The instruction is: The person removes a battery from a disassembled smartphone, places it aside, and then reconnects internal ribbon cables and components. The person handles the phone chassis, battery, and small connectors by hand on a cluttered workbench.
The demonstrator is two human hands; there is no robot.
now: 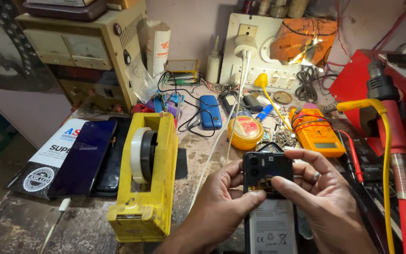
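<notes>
Two hands on one opened phone (pixel 269 197), back cover off, long axis running away from the body, battery end nearest. Left hand (pixel 222 200) and right hand (pixel 323 197) both pinching its camera end, equally near. Just left, yellow tape dispenser (pixel 146 178); beyond, yellow multimeter (pixel 316 134), round solder tin (pixel 245 132), blue keypad phone (pixel 210 112).

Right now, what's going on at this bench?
A person holds an opened phone with its back cover off, battery showing. The left hand grips its left edge; the right hand pinches the top near the camera. To the left stands a yellow tape dispenser, and behind are a yellow multimeter and a blue phone among wires.
</notes>
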